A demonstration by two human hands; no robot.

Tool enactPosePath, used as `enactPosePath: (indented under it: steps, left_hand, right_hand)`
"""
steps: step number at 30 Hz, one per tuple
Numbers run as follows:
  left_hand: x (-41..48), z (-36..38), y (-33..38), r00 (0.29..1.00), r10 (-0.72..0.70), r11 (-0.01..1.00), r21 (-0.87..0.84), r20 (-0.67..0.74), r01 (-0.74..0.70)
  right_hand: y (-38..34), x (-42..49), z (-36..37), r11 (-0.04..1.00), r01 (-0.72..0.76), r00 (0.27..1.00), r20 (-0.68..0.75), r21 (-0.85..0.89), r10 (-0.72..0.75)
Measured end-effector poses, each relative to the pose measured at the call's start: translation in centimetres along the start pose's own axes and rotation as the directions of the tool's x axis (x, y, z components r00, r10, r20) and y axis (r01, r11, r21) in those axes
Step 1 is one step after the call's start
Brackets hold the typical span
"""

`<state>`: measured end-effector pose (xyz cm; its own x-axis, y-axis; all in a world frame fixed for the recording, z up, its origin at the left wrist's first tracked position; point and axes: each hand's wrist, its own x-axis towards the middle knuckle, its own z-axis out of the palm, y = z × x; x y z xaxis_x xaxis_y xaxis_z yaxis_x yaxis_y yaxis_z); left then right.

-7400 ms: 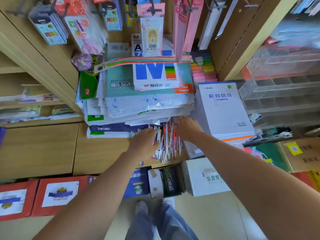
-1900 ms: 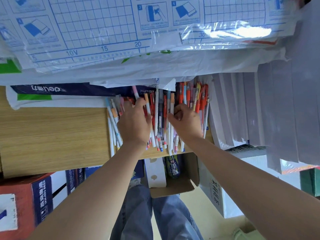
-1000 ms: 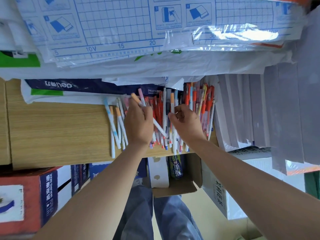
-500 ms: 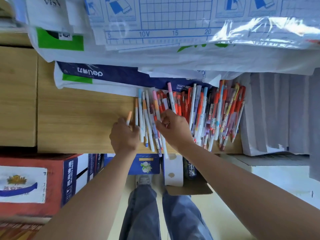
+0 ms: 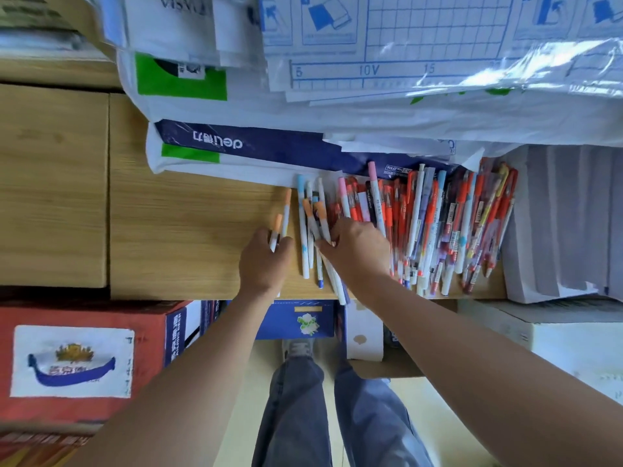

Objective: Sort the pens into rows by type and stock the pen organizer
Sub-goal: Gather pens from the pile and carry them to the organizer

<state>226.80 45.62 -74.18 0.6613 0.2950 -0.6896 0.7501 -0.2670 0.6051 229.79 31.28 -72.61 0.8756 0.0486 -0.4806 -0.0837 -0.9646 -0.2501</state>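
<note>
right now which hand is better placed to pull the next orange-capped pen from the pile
Right. The right hand lies on the pile's left edge, right beside an orange-capped pen there. The left hand is occupied, gripping a separated pen over the wooden shelf.

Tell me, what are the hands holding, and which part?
The left hand grips two orange-capped pens low on their barrels. The right hand seems to pinch white pens mid-barrel, though its fingers hide the grip.

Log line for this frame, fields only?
stage: sorting | left hand: holds orange-capped pens | right hand: pinches white pens | red pen pile: unsorted on shelf
</note>
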Motion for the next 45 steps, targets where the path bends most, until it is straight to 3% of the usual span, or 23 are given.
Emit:
enactPosePath:
  steps: [3,13,16,20,23,28,37,45]
  left_hand:
    - [0.3,-0.5,-0.2,0.999,-0.020,1.000,-0.020,0.046,0.021]
    - [0.9,-1.7,-1.3,0.987,0.059,0.994,-0.102,0.151,-0.044]
    - [0.8,-1.9,-1.6,0.984,0.066,0.987,-0.153,0.165,-0.041]
    - [-0.2,-2.9,-1.2,0.981,0.063,0.975,-0.223,0.184,-0.020]
    - [-1.2,-3.8,-0.9,0.980,0.019,0.934,-0.353,0.197,0.053]
    - [-3.2,-6.6,-0.9,0.986,-0.012,0.904,-0.421,0.163,0.081]
    - [-4.2,-17.3,-2.4,0.999,-0.021,0.898,-0.440,-0.028,0.006]
    - [1.5,-32.8,-6.3,0.997,-0.010,0.939,-0.343,-0.074,-0.016]
  right_hand:
    - [-1.1,0.2,0.1,0.998,0.003,1.000,0.007,-0.070,-0.002]
    - [-2.0,-0.4,1.2,0.997,-0.068,0.997,-0.033,-0.040,0.066]
    - [-1.9,-0.4,1.5,0.979,-0.099,0.992,-0.056,0.176,0.110]
    - [-1.3,-1.0,0.8,0.831,-0.060,0.998,0.006,0.553,0.068]
    - [-1.5,-1.8,-0.1,0.793,-0.063,0.996,0.088,0.606,0.011]
    - [-3.7,-3.2,-0.4,0.760,-0.061,0.979,0.187,0.647,-0.080]
    - [-14.3,-4.3,0.3,0.694,-0.090,0.955,0.260,0.714,-0.144]
    - [-29.9,-2.6,4.7,0.717,-0.057,0.968,0.213,0.695,-0.130]
